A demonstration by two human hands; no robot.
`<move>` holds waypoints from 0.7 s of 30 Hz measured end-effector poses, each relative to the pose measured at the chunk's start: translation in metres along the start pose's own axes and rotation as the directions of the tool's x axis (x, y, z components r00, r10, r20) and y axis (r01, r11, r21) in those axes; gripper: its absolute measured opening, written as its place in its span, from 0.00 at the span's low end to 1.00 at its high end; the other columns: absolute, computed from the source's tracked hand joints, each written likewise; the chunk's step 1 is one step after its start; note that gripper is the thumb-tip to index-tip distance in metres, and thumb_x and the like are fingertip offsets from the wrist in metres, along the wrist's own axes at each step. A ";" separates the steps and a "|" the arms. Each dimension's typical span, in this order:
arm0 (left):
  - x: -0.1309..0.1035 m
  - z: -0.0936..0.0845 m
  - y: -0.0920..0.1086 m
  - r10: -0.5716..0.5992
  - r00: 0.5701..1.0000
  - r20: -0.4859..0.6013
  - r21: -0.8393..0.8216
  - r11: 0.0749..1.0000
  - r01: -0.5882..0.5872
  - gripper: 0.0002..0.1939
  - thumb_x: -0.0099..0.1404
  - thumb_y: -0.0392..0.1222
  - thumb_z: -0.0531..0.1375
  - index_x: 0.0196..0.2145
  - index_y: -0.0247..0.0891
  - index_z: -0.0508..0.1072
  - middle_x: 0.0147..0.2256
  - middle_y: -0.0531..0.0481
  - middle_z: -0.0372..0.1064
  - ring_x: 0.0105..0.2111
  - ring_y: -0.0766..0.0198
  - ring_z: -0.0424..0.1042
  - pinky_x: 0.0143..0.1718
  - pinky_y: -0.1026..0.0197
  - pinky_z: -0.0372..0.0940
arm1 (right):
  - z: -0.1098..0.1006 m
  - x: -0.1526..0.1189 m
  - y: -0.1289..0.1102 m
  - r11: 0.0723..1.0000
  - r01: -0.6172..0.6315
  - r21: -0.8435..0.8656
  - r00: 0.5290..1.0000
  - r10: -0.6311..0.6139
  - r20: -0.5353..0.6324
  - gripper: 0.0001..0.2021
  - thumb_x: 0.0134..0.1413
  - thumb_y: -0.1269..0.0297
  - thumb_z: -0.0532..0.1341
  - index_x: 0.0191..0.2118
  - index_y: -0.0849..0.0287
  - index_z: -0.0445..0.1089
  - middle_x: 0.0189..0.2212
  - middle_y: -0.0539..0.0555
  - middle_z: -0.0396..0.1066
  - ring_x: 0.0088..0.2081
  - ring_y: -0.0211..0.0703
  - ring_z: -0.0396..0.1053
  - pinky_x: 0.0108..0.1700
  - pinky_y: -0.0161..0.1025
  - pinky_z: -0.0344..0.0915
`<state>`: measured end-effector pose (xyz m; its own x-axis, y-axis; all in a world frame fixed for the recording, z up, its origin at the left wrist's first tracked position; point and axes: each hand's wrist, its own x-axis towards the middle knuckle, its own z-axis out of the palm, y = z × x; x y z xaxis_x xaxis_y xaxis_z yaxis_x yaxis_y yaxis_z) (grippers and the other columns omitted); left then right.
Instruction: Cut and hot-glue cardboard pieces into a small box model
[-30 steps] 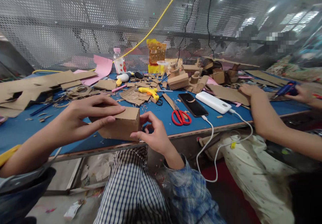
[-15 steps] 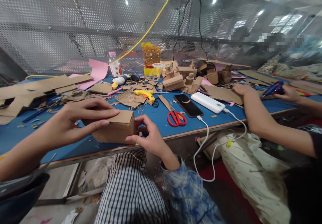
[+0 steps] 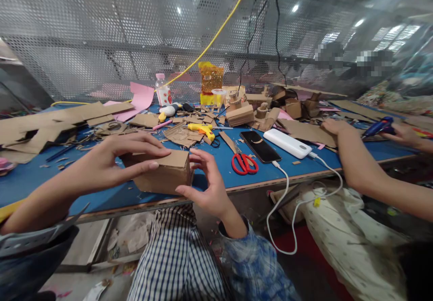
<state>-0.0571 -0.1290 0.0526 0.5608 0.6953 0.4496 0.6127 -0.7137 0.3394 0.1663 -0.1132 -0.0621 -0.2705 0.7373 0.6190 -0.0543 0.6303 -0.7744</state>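
Observation:
A small closed cardboard box (image 3: pixel 165 177) rests near the front edge of the blue table, one long side facing me. Over its left part lies my left hand (image 3: pixel 115 161), fingers across the top and thumb along the upper near edge. My right hand (image 3: pixel 209 183) cups the right end, thumb at the lower near corner and fingers raised beside the end face. The fingers' contact on the far side is hidden. Just right of this hand lie red-handled scissors (image 3: pixel 244 163), and beyond the box is a yellow glue gun (image 3: pixel 203 130).
A black phone (image 3: pixel 260 146) and a white power bank (image 3: pixel 287 143) lie to the right, their white cable (image 3: pixel 287 201) drooping off the edge. Farther right, a co-worker's hand holds a blue glue gun (image 3: pixel 377 127). Cardboard scraps (image 3: pixel 182 134) and a bottle (image 3: pixel 163 91) are behind.
The view has swung slightly left, so everything appears shifted right. My right hand's fingers have straightened and loosened at the box's end. My left hand keeps its place on top.

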 end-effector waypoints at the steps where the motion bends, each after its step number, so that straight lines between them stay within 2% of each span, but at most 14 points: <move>1: 0.000 0.000 0.000 -0.011 1.000 0.009 0.003 1.000 0.011 0.11 0.70 0.41 0.62 0.48 0.44 0.81 0.46 0.46 0.78 0.46 0.62 0.77 0.45 0.63 0.70 | 0.001 0.000 -0.001 1.000 0.028 -0.010 1.000 -0.028 -0.005 0.35 0.52 0.58 0.70 0.63 0.48 0.57 0.57 0.58 0.69 0.57 0.48 0.70 0.57 0.46 0.71; 3: -0.002 -0.001 -0.001 -0.020 1.000 -0.013 0.007 1.000 0.020 0.12 0.71 0.40 0.61 0.50 0.43 0.80 0.47 0.46 0.78 0.48 0.61 0.76 0.48 0.61 0.70 | 0.003 0.001 -0.003 0.998 0.062 -0.033 0.998 -0.062 -0.003 0.33 0.57 0.60 0.67 0.65 0.48 0.55 0.59 0.58 0.68 0.58 0.47 0.69 0.58 0.47 0.71; 7: -0.006 -0.008 -0.002 0.001 0.986 -0.168 0.029 1.000 0.004 0.14 0.70 0.38 0.60 0.52 0.43 0.78 0.50 0.46 0.78 0.51 0.60 0.75 0.55 0.57 0.68 | -0.001 0.006 -0.004 0.992 0.100 -0.075 0.995 -0.100 0.002 0.27 0.59 0.62 0.65 0.62 0.48 0.60 0.57 0.57 0.69 0.56 0.46 0.71 0.57 0.45 0.72; 11: -0.010 -0.014 0.002 0.049 0.977 -0.210 0.150 0.989 -0.017 0.15 0.68 0.41 0.63 0.51 0.46 0.79 0.47 0.48 0.79 0.46 0.59 0.77 0.44 0.60 0.71 | -0.007 0.008 -0.010 0.972 0.178 -0.157 0.984 -0.173 0.041 0.16 0.61 0.67 0.62 0.54 0.50 0.67 0.51 0.56 0.71 0.56 0.46 0.69 0.57 0.46 0.71; 13: -0.011 -0.014 0.005 0.060 0.973 -0.222 0.204 0.979 -0.014 0.15 0.68 0.44 0.63 0.51 0.44 0.79 0.46 0.47 0.79 0.45 0.58 0.77 0.44 0.59 0.71 | -0.008 0.009 -0.017 0.966 0.185 -0.183 0.983 -0.181 0.041 0.12 0.61 0.69 0.60 0.50 0.52 0.69 0.48 0.56 0.71 0.57 0.46 0.67 0.58 0.46 0.70; 18: -0.014 -0.013 0.007 -0.040 0.971 -0.237 0.270 0.957 0.106 0.18 0.69 0.49 0.62 0.52 0.38 0.79 0.47 0.45 0.80 0.48 0.53 0.76 0.56 0.49 0.67 | -0.004 0.017 -0.033 0.965 0.143 -0.221 0.987 -0.155 -0.039 0.02 0.62 0.65 0.62 0.39 0.55 0.72 0.46 0.58 0.67 0.57 0.47 0.67 0.60 0.47 0.68; 21: -0.013 -0.011 0.007 -0.087 0.962 -0.259 0.258 0.954 0.155 0.19 0.69 0.51 0.61 0.52 0.41 0.79 0.48 0.46 0.80 0.50 0.52 0.75 0.56 0.48 0.67 | -0.004 0.024 -0.039 0.956 0.155 -0.251 0.984 -0.172 -0.051 0.04 0.61 0.65 0.63 0.34 0.55 0.72 0.46 0.57 0.66 0.54 0.47 0.69 0.59 0.48 0.69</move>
<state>-0.0662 -0.1441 0.0588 0.3422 0.7085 0.6172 0.8149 -0.5507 0.1804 0.1659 -0.1193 -0.0168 -0.2081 0.6289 0.7491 0.1473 0.7773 -0.6116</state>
